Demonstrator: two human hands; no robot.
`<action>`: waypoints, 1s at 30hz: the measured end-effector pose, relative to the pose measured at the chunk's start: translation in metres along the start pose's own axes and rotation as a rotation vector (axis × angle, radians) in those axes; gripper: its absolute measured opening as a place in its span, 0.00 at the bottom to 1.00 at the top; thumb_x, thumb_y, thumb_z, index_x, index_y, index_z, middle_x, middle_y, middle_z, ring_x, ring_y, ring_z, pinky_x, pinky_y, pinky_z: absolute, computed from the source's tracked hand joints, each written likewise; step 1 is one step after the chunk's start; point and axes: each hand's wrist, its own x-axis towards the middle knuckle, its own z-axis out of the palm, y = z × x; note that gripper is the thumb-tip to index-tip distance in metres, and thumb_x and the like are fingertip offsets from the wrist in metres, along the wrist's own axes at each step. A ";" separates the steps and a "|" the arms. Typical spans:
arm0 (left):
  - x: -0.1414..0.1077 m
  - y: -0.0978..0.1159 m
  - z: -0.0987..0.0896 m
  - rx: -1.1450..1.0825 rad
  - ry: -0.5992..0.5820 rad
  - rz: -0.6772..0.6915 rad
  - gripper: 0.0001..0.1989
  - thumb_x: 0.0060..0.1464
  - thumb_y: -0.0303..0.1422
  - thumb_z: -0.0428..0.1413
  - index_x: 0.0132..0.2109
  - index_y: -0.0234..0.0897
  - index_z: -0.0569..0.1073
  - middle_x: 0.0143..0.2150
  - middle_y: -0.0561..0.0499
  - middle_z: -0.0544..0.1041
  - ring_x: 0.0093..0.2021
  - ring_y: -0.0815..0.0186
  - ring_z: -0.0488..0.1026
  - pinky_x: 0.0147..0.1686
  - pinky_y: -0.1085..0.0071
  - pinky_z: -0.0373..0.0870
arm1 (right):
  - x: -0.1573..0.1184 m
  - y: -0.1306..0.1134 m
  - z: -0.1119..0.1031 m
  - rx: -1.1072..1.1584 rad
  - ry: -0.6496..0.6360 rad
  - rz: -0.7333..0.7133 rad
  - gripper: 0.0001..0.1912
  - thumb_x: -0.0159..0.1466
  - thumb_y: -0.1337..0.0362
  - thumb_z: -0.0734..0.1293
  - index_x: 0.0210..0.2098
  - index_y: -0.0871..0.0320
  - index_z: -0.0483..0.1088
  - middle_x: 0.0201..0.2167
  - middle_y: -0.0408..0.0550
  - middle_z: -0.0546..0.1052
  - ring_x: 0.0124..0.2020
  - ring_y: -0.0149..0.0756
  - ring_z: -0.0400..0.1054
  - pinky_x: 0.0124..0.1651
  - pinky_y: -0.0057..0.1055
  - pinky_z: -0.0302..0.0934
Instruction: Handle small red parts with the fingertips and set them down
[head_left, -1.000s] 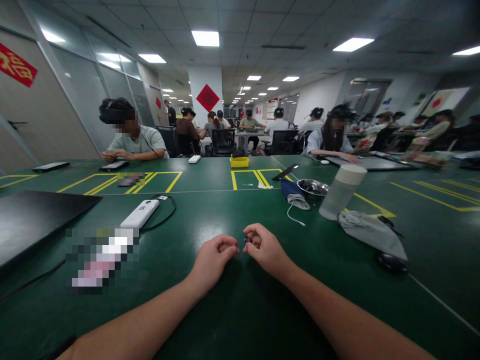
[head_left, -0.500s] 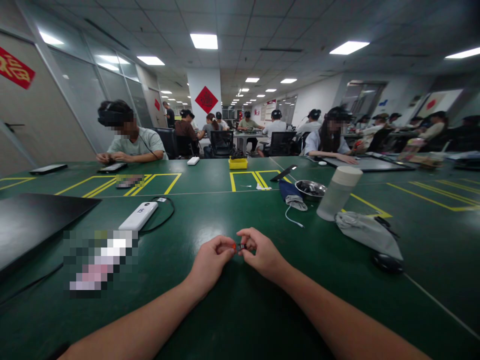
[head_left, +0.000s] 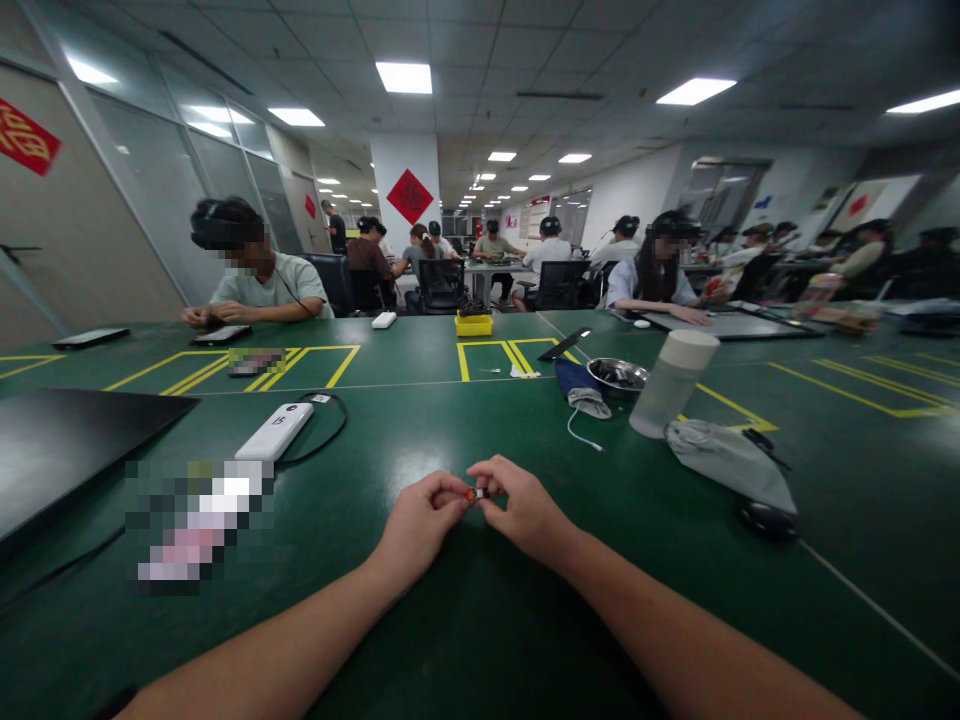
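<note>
Just above the green table (head_left: 315,540), my left hand (head_left: 426,520) pinches the orange end of a small orange, white and dark part (head_left: 477,494) between thumb and fingers. My right hand (head_left: 521,505) closes its thumb and fingertips on the dark end of the same part. The two hands face each other, fingertips nearly touching. Whether the part is one piece or two joined pieces is too small to tell.
A white power bank (head_left: 274,432) with a black cable lies left. To the right are a frosted bottle (head_left: 673,385), a metal bowl (head_left: 618,374), a grey pouch (head_left: 727,465) and a black mouse (head_left: 766,519). A yellow box (head_left: 474,325) stands farther back.
My right hand has moved slightly left, closer to my left hand. More of the orange and white of the small part now shows. The view has shifted slightly.
</note>
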 end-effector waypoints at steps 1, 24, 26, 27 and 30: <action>0.000 0.000 0.000 0.002 0.004 0.005 0.06 0.48 0.30 0.56 0.36 0.36 0.74 0.33 0.49 0.78 0.34 0.64 0.75 0.35 0.70 0.68 | 0.000 -0.001 0.000 -0.007 -0.002 -0.002 0.22 0.54 0.78 0.63 0.46 0.55 0.67 0.35 0.45 0.69 0.34 0.32 0.65 0.39 0.29 0.61; -0.003 0.002 0.002 0.026 0.046 0.055 0.05 0.47 0.25 0.54 0.34 0.35 0.70 0.27 0.54 0.73 0.27 0.69 0.69 0.28 0.75 0.63 | -0.002 0.002 0.002 0.149 0.006 0.082 0.19 0.55 0.74 0.66 0.46 0.57 0.67 0.36 0.45 0.73 0.34 0.30 0.68 0.39 0.29 0.63; -0.003 0.003 0.003 0.047 0.046 0.065 0.04 0.47 0.25 0.54 0.34 0.35 0.70 0.28 0.53 0.73 0.28 0.69 0.70 0.29 0.74 0.64 | -0.002 0.004 0.002 0.152 0.001 0.066 0.20 0.54 0.75 0.66 0.46 0.57 0.68 0.36 0.45 0.73 0.35 0.31 0.68 0.40 0.29 0.63; -0.003 0.003 0.003 0.058 0.045 0.068 0.04 0.47 0.25 0.54 0.34 0.35 0.69 0.29 0.53 0.73 0.29 0.68 0.70 0.30 0.73 0.64 | -0.002 0.005 0.002 0.153 -0.002 0.058 0.20 0.54 0.75 0.65 0.46 0.57 0.68 0.35 0.45 0.73 0.35 0.31 0.68 0.40 0.29 0.63; -0.003 0.004 0.003 0.088 0.038 0.076 0.04 0.47 0.25 0.54 0.34 0.35 0.69 0.28 0.54 0.72 0.28 0.68 0.69 0.30 0.73 0.64 | -0.001 0.005 0.001 0.178 -0.008 0.058 0.20 0.54 0.75 0.65 0.46 0.58 0.68 0.35 0.45 0.73 0.35 0.31 0.68 0.41 0.30 0.62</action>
